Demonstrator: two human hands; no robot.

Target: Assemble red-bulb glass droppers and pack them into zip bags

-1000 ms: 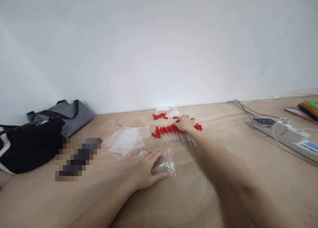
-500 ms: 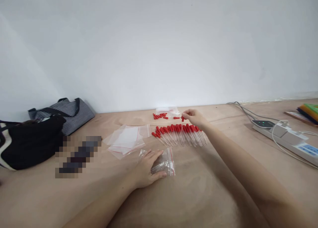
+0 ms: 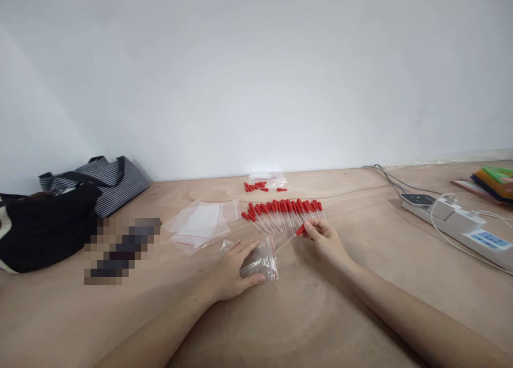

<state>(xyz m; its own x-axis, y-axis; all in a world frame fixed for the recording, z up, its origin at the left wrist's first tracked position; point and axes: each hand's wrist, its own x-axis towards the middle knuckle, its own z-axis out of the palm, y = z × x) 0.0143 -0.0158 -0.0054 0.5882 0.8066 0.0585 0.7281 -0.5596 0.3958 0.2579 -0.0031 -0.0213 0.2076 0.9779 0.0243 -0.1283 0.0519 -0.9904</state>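
Note:
My left hand (image 3: pixel 236 272) lies with its fingers spread on a clear zip bag (image 3: pixel 262 261) that has a red line along its right edge. Between the fingertips of my right hand (image 3: pixel 323 240) is the red bulb of a dropper (image 3: pixel 300 229), its thin clear tube slanting down left toward the bag's opening edge. Just beyond both hands, several red-topped clear droppers (image 3: pixel 286 213) lie in a row, bulbs toward the wall. Farther back are several loose red bulbs (image 3: pixel 251 187) beside another clear bag (image 3: pixel 272 179).
Flat clear bags (image 3: pixel 200 224) lie left of the droppers. Farther left are a blurred dark object (image 3: pixel 126 248), a black bag (image 3: pixel 52 229) and a striped bag (image 3: pixel 124 184). At right are a power strip (image 3: pixel 452 224), cables and colored items (image 3: pixel 495 181).
My right hand has come from behind the dropper row toward the clear bag and now holds a dropper by its red bulb. My left hand stays on the bag. The view has shifted slightly.

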